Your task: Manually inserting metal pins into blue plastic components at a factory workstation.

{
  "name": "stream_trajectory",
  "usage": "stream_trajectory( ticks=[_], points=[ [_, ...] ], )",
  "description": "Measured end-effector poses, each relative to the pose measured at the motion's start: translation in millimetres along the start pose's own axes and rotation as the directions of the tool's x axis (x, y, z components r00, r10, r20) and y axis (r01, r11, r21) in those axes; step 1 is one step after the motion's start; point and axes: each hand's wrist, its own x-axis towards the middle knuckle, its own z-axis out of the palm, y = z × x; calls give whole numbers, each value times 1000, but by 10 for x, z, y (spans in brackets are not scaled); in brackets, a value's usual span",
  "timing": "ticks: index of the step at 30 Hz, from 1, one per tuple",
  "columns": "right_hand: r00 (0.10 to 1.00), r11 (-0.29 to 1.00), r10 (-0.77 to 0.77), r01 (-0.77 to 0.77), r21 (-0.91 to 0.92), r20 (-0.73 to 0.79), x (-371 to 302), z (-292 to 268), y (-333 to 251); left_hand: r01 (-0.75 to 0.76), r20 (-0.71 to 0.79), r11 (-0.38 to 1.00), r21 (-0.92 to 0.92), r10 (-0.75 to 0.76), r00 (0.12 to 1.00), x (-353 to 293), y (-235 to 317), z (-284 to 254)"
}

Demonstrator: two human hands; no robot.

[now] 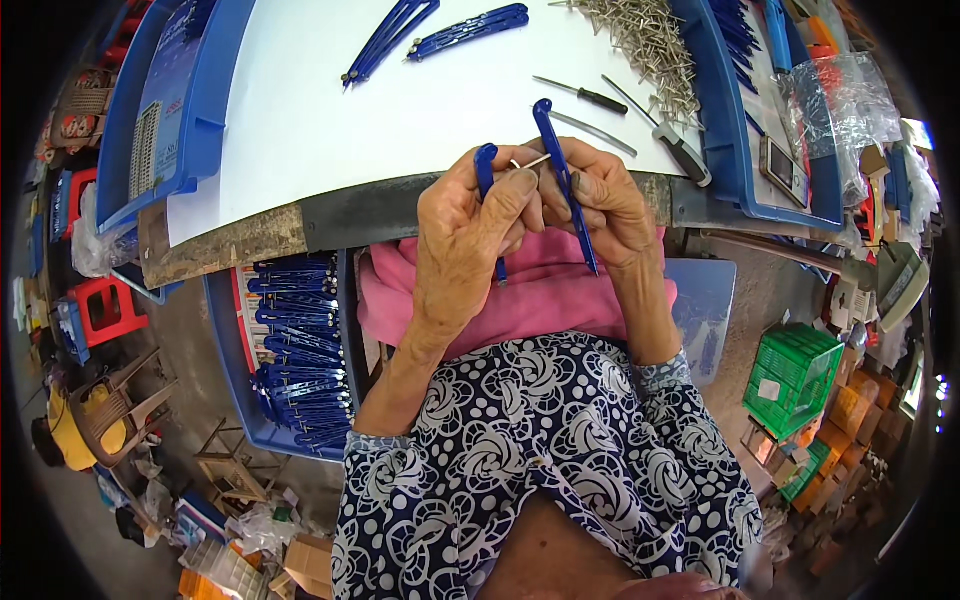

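Observation:
Above the table's front edge, my left hand point(460, 225) is closed round a narrow blue strip point(486, 165) with a rounded top end. Between thumb and fingers, my right hand point(612, 205) pinches a second, longer blue strip point(546, 122), which tilts down past my palm. A thin metal pin point(538, 161) spans the gap between the two strips near my fingertips. It touches or enters the right strip; which one I cannot tell. Further back on the white tabletop point(290, 100) lie two bundles of blue strips point(388, 40) point(470, 32).
At the far right, loose metal pins point(645, 50) are heaped beside a blue tray point(720, 110). Two screwdrivers point(602, 101) point(685, 158) and a thin grey rod point(595, 133) lie near my right hand. A blue bin of strips point(300, 345) stands at lower left; pink cloth point(390, 295) covers my lap.

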Motion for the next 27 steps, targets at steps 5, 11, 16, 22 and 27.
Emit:
stream_trajectory(
  ticks=[5, 11, 16, 22, 27],
  points=[
    [1000, 1000, -26, 26, -7, 3, -19, -26, 45, -8, 11, 1000, 16, 8, 1000, 5, -2, -19],
    [992, 994, -107, 107, -3, -71, -24, 98, 66, -33, 4, 999, 3, 33, 999, -29, 23, -23],
    [994, 997, -78, 75, -35, -73, -52, 54, 70, -43, -23, 999, 5, 43, 999, -31, 17, -24],
    [994, 996, -73, 69, -57, -78, -57, 73, 66, -32, -20, 999, 10, 32, 999, -36, 11, -33],
    [990, 991, -80, 67, -115, -113, -61, 99, 60, -28, -23, 999, 15, 29, 999, -27, -1, -40]
  ],
)
